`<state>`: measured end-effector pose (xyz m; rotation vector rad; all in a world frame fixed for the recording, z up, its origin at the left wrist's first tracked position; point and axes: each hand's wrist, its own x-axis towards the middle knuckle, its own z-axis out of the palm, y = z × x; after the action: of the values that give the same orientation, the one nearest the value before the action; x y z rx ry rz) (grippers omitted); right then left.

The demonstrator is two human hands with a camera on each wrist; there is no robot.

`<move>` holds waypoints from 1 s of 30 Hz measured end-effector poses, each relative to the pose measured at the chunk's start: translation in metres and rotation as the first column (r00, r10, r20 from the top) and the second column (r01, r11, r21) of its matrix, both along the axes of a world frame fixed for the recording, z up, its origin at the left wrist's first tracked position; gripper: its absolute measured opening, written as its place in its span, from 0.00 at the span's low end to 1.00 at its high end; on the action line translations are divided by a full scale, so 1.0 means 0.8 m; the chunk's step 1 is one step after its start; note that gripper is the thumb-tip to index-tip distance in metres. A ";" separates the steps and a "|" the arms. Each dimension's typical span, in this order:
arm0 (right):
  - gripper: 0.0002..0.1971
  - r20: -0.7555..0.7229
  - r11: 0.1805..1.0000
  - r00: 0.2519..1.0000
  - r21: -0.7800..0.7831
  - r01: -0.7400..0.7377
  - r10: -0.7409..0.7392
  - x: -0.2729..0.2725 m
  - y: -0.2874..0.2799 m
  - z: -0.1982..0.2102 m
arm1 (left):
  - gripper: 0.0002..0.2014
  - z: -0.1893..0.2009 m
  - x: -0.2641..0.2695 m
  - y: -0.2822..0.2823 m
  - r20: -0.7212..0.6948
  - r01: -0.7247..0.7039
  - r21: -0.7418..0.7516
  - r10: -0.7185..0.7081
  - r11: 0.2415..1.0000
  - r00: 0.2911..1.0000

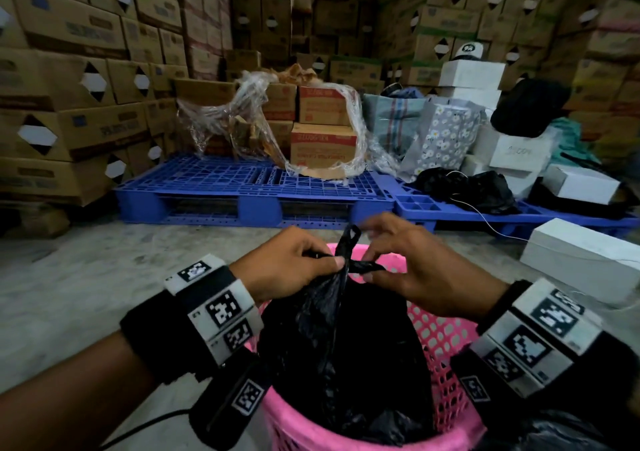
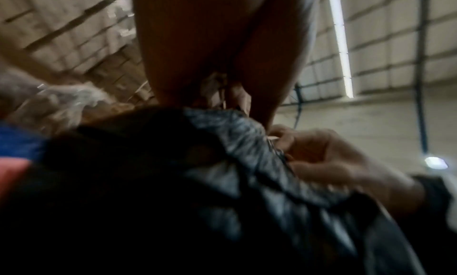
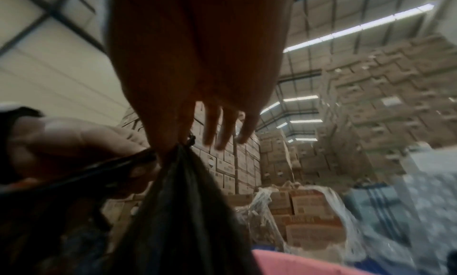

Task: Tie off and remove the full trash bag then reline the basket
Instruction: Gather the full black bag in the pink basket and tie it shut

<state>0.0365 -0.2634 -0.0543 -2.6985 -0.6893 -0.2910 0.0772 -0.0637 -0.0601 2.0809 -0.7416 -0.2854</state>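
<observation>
Black bag [image 1: 346, 346] sits inside pink basket [image 1: 440, 339] on floor. Left hand [image 1: 291, 263] pinches gathered neck at 9 o'clock. Right hand [image 1: 415, 270] pinches a twisted strip at 3 o'clock. Blue pallet [image 1: 242, 187] at 12 o'clock.

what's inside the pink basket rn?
A black trash bag fills the pink basket, its neck gathered above the rim and pinched by the left hand and right hand. The bag's contents and the basket bottom are covered.
</observation>
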 end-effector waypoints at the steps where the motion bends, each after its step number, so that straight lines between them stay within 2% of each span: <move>1: 0.02 0.052 0.998 0.998 -0.054 -0.028 0.031 -0.002 0.002 0.002 | 0.16 0.000 0.001 0.000 -0.046 0.002 0.012 -0.002 1.000 0.999; 3: 0.02 0.074 0.990 0.990 -0.086 -0.110 0.116 -0.001 0.002 0.002 | 0.13 0.003 0.002 0.001 -0.035 -0.005 0.040 0.006 0.999 0.999; 5: 0.03 0.033 0.991 0.991 -0.017 -0.131 0.131 -0.001 0.003 0.000 | 0.09 0.003 0.002 0.000 0.140 -0.035 0.077 0.024 0.996 0.990; 7: 0.02 -0.069 0.988 0.992 0.121 -0.094 0.102 -0.001 0.001 0.000 | 0.04 0.000 -0.003 -0.002 0.331 -0.059 0.087 0.027 0.994 0.943; 9: 0.03 -0.170 0.977 0.979 0.201 -0.077 0.113 0.001 0.000 0.002 | 0.11 -0.002 -0.008 -0.003 0.423 -0.035 0.060 0.007 0.998 0.906; 11: 0.04 -0.270 0.967 0.955 0.247 -0.055 0.124 0.005 -0.004 0.004 | 0.13 -0.001 -0.010 -0.002 0.497 0.040 0.084 -0.076 0.996 0.864; 14: 0.06 -0.370 0.954 0.920 0.300 -0.010 0.126 0.007 -0.009 0.004 | 0.09 -0.003 -0.013 -0.004 0.575 0.079 0.270 -0.226 0.960 0.786; 16: 0.05 -0.302 0.966 0.948 0.258 -0.020 0.101 0.006 -0.008 0.001 | 0.08 -0.004 -0.013 -0.007 0.558 0.049 0.310 -0.223 0.950 0.799; 17: 0.04 -0.215 0.977 0.974 0.212 -0.022 0.069 0.005 -0.007 -0.001 | 0.08 -0.003 -0.013 -0.008 0.508 0.047 0.287 -0.193 0.957 0.840; 19: 0.05 0.003 0.985 0.999 0.171 0.032 -0.033 0.001 -0.005 -0.001 | 0.10 0.000 -0.013 -0.007 0.307 0.073 0.180 -0.127 0.981 0.943; 21: 0.09 0.146 0.971 0.982 0.225 0.085 -0.120 -0.007 -0.001 0.004 | 0.11 0.003 -0.011 -0.004 0.123 0.078 0.083 -0.088 0.993 0.989; 22: 0.10 0.141 0.960 0.981 0.265 0.090 -0.131 -0.010 0.002 0.005 | 0.11 0.004 -0.010 -0.003 0.065 0.070 0.044 -0.072 0.997 0.995; 25: 0.12 -0.011 0.952 0.998 0.299 0.069 -0.069 -0.021 0.015 0.001 | 0.10 0.006 -0.013 -0.003 -0.043 0.057 -0.049 -0.059 0.997 0.997; 27: 0.09 -0.002 0.952 0.998 0.300 0.053 -0.055 -0.021 0.020 -0.005 | 0.11 0.005 -0.013 -0.002 -0.057 0.064 -0.076 -0.068 0.995 0.996; 30: 0.05 -0.082 0.890 0.996 0.451 0.061 -0.027 -0.018 0.015 -0.004 | 0.10 0.001 -0.012 0.003 -0.034 0.066 -0.152 -0.071 0.986 0.997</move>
<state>0.0224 -0.2513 -0.0573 -2.2647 -0.4674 -0.3166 0.0680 -0.0610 -0.0594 1.9049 -0.7882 -0.2979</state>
